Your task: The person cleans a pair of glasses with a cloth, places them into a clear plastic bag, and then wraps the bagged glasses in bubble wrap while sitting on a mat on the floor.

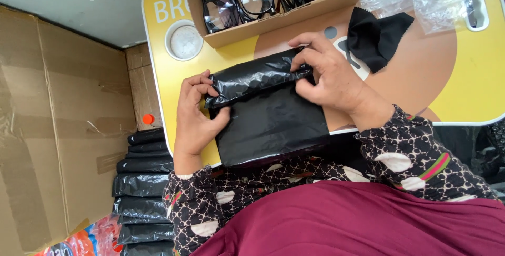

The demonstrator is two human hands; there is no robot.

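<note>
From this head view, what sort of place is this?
Probably an informal packing spot for eyewear orders, worked on a small lap table. A cardboard box of glasses sits on it, both hands fold a black plastic mailer bag, and packed black bags are stacked beside it.

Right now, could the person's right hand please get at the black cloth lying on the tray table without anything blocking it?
Probably yes: the black cloth lies bare on the tray table just beyond the right hand, though that hand is pinching the black bag.

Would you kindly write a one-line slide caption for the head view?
Both hands, left hand and right hand, fold the flap of a black plastic mailer bag beside a cardboard box of eyeglasses.
</note>
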